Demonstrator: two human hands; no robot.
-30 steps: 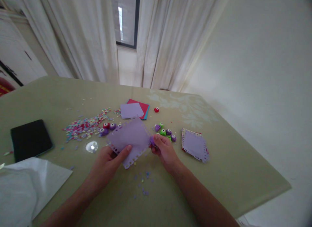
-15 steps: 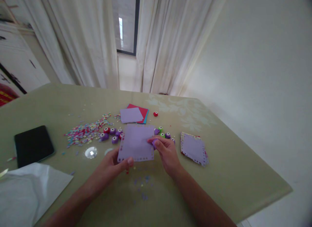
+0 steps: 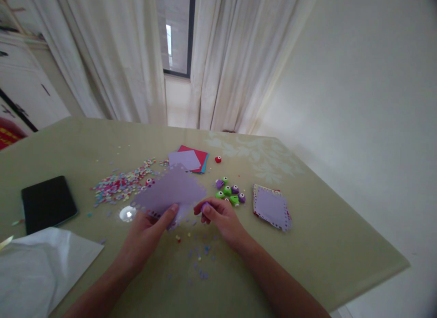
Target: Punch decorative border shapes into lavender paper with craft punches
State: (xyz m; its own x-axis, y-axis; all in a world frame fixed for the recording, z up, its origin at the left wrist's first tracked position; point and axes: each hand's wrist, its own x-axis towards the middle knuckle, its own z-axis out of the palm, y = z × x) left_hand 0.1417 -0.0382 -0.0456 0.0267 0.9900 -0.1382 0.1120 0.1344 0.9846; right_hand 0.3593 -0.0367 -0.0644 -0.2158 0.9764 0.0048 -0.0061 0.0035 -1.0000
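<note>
A purple sheet of paper (image 3: 174, 188), small holes punched along its edges, is pinched by my left hand (image 3: 148, 233), thumb on top. It is held turned, one corner pointing away. My right hand (image 3: 218, 217) closes its fingers around a small purple hole punch (image 3: 205, 207) just right of the sheet; a gap shows between punch and paper. Beyond the right hand sits a cluster of green and purple punches (image 3: 227, 189) with eye-like tops. A red punch (image 3: 149, 182) peeks out behind the sheet's left side, which hides the others there.
Purple, red and blue paper (image 3: 184, 159) lies at the back, with one red punch (image 3: 218, 159) beside it. Punched sheets (image 3: 271, 206) are stacked right. Colourful confetti (image 3: 119, 183), a black tablet (image 3: 48, 203), a clear round piece (image 3: 127, 213) and a white bag (image 3: 51, 268) are left.
My left hand has turned the purple sheet so a corner points away and shifted it left. My right hand has moved left and slightly nearer with the punch, now apart from the paper.
</note>
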